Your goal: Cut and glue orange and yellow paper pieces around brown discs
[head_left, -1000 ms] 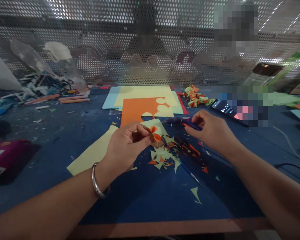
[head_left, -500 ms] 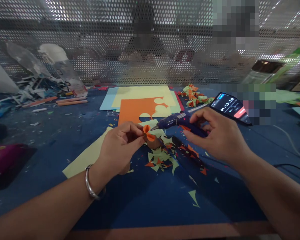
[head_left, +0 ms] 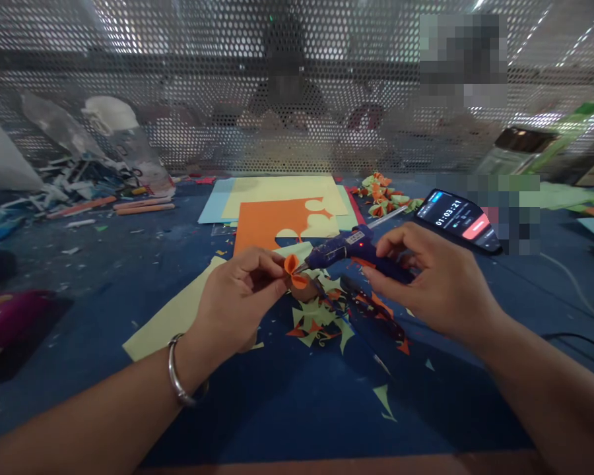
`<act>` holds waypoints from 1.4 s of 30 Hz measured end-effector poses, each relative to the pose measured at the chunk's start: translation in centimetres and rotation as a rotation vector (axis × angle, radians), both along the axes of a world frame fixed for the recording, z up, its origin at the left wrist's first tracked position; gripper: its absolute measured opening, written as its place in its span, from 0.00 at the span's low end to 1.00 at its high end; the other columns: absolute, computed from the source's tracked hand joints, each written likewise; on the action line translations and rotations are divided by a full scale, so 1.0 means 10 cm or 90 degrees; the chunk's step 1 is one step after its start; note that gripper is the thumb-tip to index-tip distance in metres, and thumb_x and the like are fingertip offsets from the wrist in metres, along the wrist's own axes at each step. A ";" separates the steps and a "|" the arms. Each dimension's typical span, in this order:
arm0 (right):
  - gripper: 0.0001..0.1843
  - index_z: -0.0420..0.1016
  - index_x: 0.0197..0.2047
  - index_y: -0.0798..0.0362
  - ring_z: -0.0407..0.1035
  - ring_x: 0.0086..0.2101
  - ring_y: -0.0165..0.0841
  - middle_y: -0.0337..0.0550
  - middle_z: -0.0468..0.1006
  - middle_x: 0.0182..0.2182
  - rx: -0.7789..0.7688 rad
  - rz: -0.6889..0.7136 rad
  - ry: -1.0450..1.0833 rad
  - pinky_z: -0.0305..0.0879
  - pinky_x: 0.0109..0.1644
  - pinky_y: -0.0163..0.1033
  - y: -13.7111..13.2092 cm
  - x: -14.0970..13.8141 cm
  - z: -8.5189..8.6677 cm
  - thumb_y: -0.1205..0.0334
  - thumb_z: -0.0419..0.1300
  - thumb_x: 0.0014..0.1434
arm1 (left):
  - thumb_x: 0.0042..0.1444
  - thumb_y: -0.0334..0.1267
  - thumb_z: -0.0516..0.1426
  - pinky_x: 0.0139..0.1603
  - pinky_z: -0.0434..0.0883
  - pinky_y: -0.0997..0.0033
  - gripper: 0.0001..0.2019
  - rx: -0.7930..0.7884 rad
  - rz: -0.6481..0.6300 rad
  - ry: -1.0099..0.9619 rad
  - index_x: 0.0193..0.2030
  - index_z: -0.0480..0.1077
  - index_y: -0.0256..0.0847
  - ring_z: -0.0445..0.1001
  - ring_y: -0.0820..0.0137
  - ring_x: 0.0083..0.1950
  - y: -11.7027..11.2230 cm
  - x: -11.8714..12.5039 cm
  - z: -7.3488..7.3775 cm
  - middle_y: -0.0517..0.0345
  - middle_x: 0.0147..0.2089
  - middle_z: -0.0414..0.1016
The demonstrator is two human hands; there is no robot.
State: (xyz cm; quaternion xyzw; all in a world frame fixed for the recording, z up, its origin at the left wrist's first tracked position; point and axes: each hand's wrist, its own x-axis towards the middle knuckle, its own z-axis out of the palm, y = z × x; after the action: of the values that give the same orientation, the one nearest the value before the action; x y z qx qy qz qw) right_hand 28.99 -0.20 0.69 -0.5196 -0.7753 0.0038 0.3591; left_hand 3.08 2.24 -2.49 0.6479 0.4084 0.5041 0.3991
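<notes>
Pinched between the thumb and fingers of my left hand (head_left: 242, 297) is a small folded orange paper flower (head_left: 294, 272), its petals fanned apart. My right hand (head_left: 426, 277) is wrapped round a dark blue hot glue gun (head_left: 339, 249), with a small red light lit on its side and a clear glue stick (head_left: 389, 216) poking out of its back. The gun's nozzle reaches the middle of the orange petals; whether it touches them I cannot tell. Below both hands lie pale green and orange paper scraps (head_left: 321, 320) and dark-handled scissors (head_left: 371, 307).
Behind the hands lie an orange sheet with round cutouts (head_left: 257, 221) and yellow sheets (head_left: 282, 191). Folded paper pieces (head_left: 383, 194) are heaped by a phone (head_left: 458, 221) showing a timer. A bottle (head_left: 129, 145) stands at left, before a perforated metal screen (head_left: 202, 86).
The glue gun's nozzle has moved slightly left and down, in among the orange petals. My left hand keeps its pinch on the flower. The view has tilted slightly.
</notes>
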 end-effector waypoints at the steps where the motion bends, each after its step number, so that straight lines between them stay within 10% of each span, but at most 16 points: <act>1: 0.09 0.70 0.37 0.50 0.69 0.31 0.30 0.37 0.73 0.32 0.001 0.002 0.001 0.66 0.35 0.38 0.00 0.00 0.00 0.62 0.67 0.57 | 0.50 0.28 0.64 0.42 0.78 0.72 0.06 -0.001 0.000 -0.001 0.28 0.72 0.41 0.79 0.71 0.40 0.00 0.00 0.00 0.58 0.38 0.79; 42: 0.08 0.68 0.34 0.49 0.68 0.31 0.32 0.38 0.73 0.31 0.032 0.005 -0.041 0.65 0.35 0.39 -0.04 -0.02 0.05 0.64 0.65 0.58 | 0.49 0.31 0.64 0.41 0.78 0.67 0.05 -0.009 0.014 0.039 0.27 0.73 0.41 0.79 0.67 0.41 -0.02 -0.02 0.02 0.54 0.39 0.80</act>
State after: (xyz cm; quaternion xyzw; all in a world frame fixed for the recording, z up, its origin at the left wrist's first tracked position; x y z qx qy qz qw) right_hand 28.74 -0.58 1.22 -0.5070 -0.7885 -0.0310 0.3469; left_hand 2.91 2.07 -2.32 0.6555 0.4313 0.4855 0.3854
